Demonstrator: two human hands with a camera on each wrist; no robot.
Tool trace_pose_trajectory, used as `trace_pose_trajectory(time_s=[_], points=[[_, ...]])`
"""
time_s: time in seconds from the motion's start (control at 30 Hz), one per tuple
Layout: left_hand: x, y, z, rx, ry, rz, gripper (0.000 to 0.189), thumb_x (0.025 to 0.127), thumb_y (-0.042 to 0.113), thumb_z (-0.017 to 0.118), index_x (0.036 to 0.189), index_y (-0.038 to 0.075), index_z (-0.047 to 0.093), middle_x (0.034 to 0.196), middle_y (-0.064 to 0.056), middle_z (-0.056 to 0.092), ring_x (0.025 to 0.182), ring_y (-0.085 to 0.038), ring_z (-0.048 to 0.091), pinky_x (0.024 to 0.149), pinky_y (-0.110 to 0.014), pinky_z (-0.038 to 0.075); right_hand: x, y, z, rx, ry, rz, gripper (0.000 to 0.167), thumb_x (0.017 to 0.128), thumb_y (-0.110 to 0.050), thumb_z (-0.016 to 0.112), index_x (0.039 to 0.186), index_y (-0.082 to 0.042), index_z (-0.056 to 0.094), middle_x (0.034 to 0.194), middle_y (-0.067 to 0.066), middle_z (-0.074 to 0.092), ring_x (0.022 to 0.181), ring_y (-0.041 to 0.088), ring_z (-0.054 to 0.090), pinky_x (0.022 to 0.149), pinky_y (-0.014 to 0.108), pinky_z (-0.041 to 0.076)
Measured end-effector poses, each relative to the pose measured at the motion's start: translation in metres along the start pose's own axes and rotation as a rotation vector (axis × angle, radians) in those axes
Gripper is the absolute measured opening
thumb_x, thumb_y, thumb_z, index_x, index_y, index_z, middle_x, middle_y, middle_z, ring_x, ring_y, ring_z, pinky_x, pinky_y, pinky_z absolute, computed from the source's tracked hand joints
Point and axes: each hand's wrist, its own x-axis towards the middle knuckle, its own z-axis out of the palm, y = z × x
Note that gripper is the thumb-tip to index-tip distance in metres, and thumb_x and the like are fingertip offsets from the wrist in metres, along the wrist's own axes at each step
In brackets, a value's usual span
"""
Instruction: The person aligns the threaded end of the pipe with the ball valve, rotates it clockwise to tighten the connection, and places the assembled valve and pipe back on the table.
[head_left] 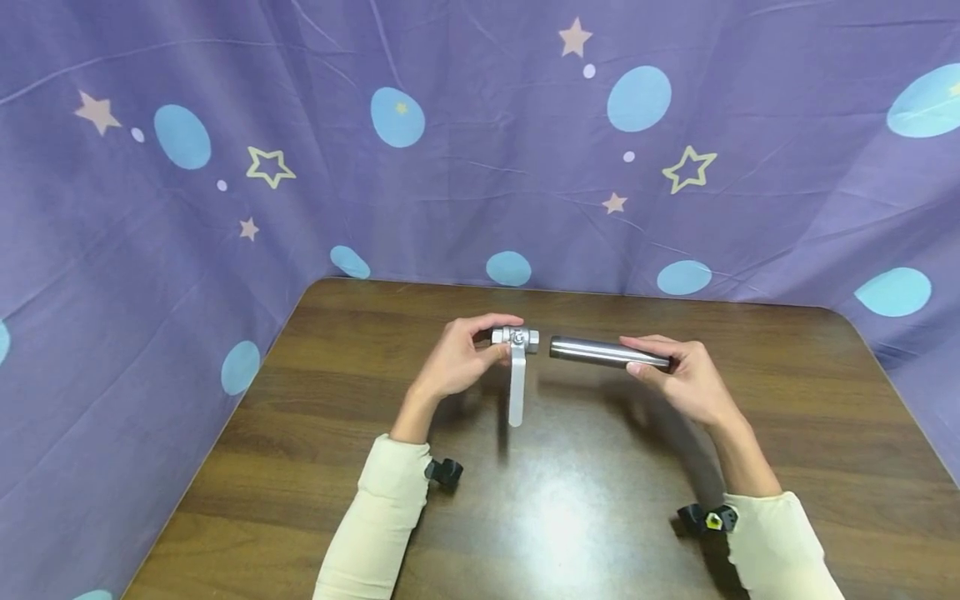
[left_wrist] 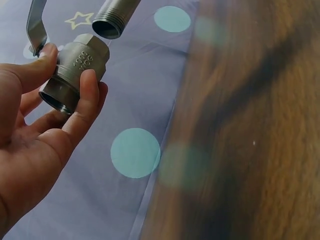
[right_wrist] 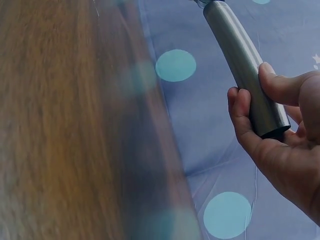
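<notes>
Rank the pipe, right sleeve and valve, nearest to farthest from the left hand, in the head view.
1. Valve: held in the left hand.
2. Pipe: right of the valve, across a gap.
3. Right sleeve: farther right, lower down.

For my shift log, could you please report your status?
Left hand grips valve. Right hand holds pipe. Pipe and valve apart, nothing visible between.

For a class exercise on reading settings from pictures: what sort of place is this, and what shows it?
Probably a makeshift indoor filming or work corner: patterned purple cloth hangs around a wood-grain table, and a small black wrist-worn device suggests recording.
</notes>
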Motion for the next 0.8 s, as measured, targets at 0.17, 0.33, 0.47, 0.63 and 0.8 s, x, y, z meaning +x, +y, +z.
trace_pose_trajectory(time_s=[0.17,0.33,0.47,0.63,0.8], points=[[0.003,0.002,0.002,-0.054,-0.016,0.016,0.042,0.096,-0.009,0.067,0.138,-0.001,0.069,0.128,-0.024,0.073,0.090,-0.030,0.078,0.088,-0.050,0.066,0.002,-0.002,0.002,0.035,0.009,0.007,0.036,0.092,0.003,0.079,0.128,0.004,0.075,0.123,0.020,0.077,0.099,-0.003,0.065,0.078,0.010,0.053],[0.005,0.000,0.003,-0.100,-0.013,0.034,0.042,0.096,-0.011,0.065,0.138,-0.004,0.068,0.133,-0.025,0.071,0.091,-0.015,0.074,0.093,-0.061,0.062,0.005,-0.005,0.003,0.082,0.029,0.006,0.037,0.091,0.004,0.079,0.128,0.002,0.076,0.119,-0.004,0.078,0.107,-0.005,0.067,0.085,0.010,0.054],[0.006,-0.001,0.004,-0.110,-0.005,0.034,0.043,0.096,-0.011,0.066,0.138,-0.005,0.068,0.133,-0.025,0.071,0.091,-0.013,0.073,0.094,-0.065,0.060,0.007,-0.006,0.006,0.119,0.034,-0.005,0.037,0.090,0.006,0.079,0.127,0.003,0.076,0.116,-0.015,0.076,0.106,-0.003,0.068,0.085,0.011,0.054],[0.008,-0.001,0.005,-0.107,-0.004,0.026,0.043,0.095,-0.011,0.067,0.137,-0.002,0.070,0.130,-0.024,0.073,0.092,-0.016,0.073,0.090,-0.053,0.065,0.010,-0.007,0.008,0.125,0.026,-0.018,0.036,0.090,0.007,0.078,0.126,0.005,0.076,0.117,-0.010,0.077,0.108,-0.002,0.068,0.087,0.010,0.054],[0.010,-0.001,0.006,-0.106,0.001,0.030,0.042,0.095,-0.011,0.068,0.136,-0.003,0.070,0.130,-0.024,0.073,0.091,-0.019,0.073,0.083,-0.031,0.066,0.013,-0.008,0.008,0.097,0.036,-0.034,0.036,0.090,0.008,0.078,0.126,0.004,0.076,0.117,-0.001,0.078,0.107,-0.003,0.068,0.087,0.009,0.053]])
